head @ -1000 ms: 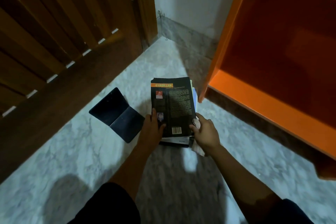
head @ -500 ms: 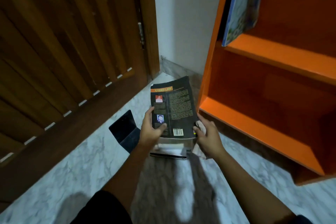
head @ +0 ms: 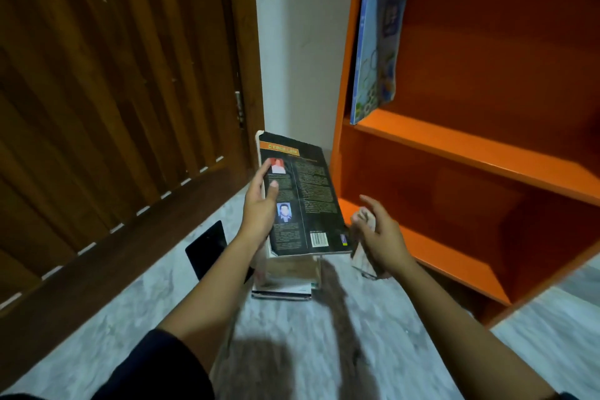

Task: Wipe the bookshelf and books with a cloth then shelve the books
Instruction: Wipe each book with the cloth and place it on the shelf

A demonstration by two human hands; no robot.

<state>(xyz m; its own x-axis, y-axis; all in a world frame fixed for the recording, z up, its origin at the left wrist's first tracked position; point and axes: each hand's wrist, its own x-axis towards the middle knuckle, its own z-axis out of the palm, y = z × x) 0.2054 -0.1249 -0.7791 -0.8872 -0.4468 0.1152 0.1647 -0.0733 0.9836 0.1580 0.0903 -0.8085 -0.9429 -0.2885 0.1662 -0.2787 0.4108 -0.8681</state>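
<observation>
Looks like you're on the wipe-this-book step. Your left hand (head: 259, 214) has its grip clamped on the left edge of the black book (head: 308, 198), thumb on the cover, held above the floor stack (head: 285, 279). Your right hand (head: 383, 237) is curled round the cloth (head: 359, 258), just beside the book's corner. Next up, I'd guess: swipe the cover, then slot it into the orange bookshelf (head: 470, 153).

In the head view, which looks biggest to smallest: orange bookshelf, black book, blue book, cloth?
1. Orange bookshelf.
2. Black book and blue book: look alike, and the black one is nearer, so no ranking.
3. Cloth, smallest.
</observation>
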